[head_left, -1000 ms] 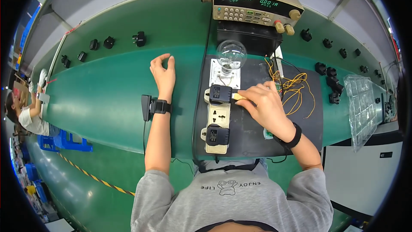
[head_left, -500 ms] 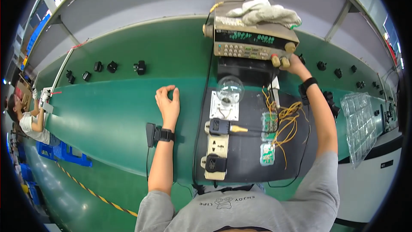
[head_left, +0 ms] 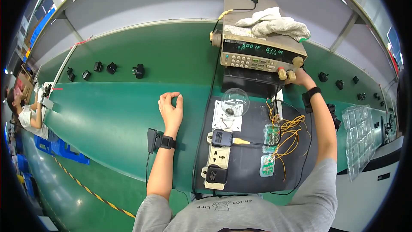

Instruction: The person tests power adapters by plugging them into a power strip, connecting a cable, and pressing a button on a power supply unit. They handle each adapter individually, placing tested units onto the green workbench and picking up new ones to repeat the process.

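My left hand [head_left: 171,112] hovers over the green bench mat, left of the black board. Its fingers are loosely curved, the thumb is apart, and nothing is in it. My right hand [head_left: 303,80] reaches to the lower right corner of a bench meter [head_left: 262,53] with a lit display and keypad. It is right beside the meter's red and beige terminals [head_left: 286,74], below the round knob [head_left: 298,62]. Its fingertips are partly hidden there. Nearer to me lie two green circuit boards [head_left: 267,166] and a tangle of yellow wires [head_left: 293,129].
A power strip [head_left: 219,157] holds two black adapters. Behind it a clear glass bulb [head_left: 235,102] stands on a white plate. White gloves [head_left: 279,25] lie on the meter. Black adapters [head_left: 138,71] line the bench. At right is a clear plastic tray [head_left: 359,139]; a person [head_left: 32,116] works far left.
The digits on the meter's display have changed. My left hand's fingers have curled slightly toward the thumb. My right hand stays at the meter's corner. The whole view has shifted a little.
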